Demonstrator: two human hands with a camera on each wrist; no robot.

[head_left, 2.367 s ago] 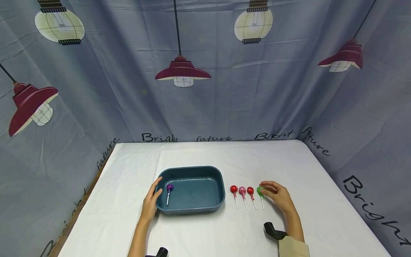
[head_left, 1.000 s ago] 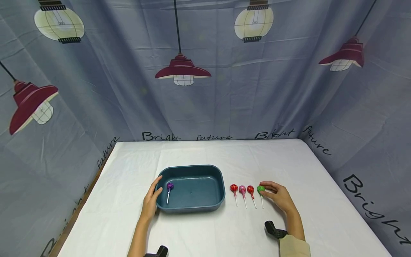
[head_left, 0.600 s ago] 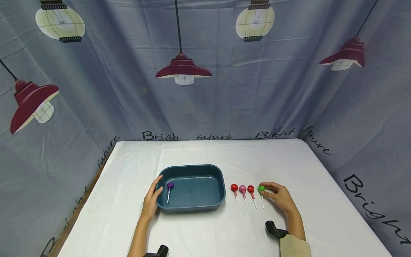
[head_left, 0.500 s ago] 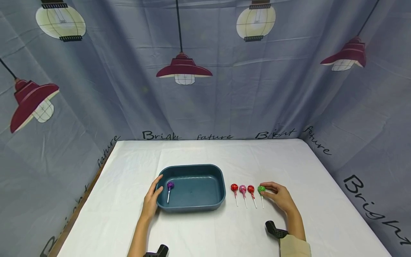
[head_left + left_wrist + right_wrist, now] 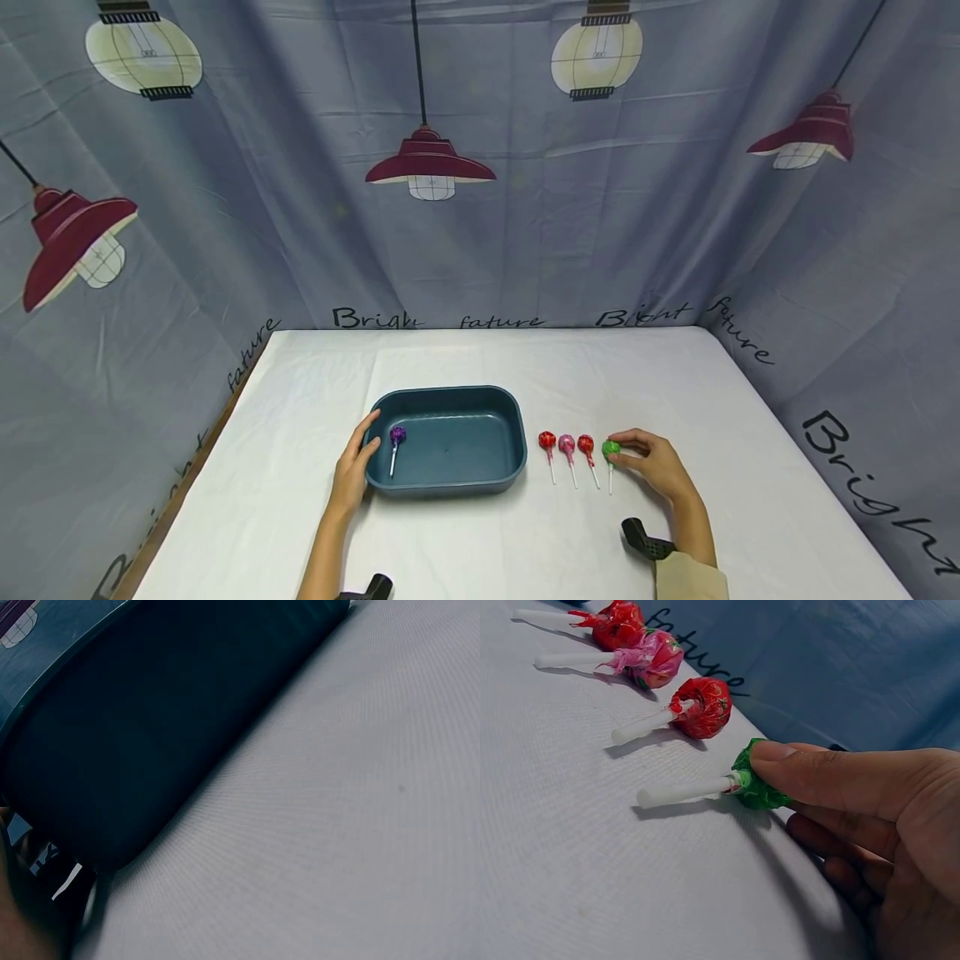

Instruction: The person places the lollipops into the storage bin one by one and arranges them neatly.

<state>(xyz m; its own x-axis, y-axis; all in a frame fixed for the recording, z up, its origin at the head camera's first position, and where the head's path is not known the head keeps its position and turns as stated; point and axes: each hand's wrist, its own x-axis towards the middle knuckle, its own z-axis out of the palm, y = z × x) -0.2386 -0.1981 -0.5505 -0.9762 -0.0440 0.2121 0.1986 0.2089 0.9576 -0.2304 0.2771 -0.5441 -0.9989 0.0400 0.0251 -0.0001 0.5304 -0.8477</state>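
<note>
Shifted slightly twd us: round green-wrapped lollipop, pinched in our R hand; L hand, fingers extended, touches dark-teal rounded-rect plastic tray.

One lollipop is green, the tray teal, the curtain lamp-printed.
</note>
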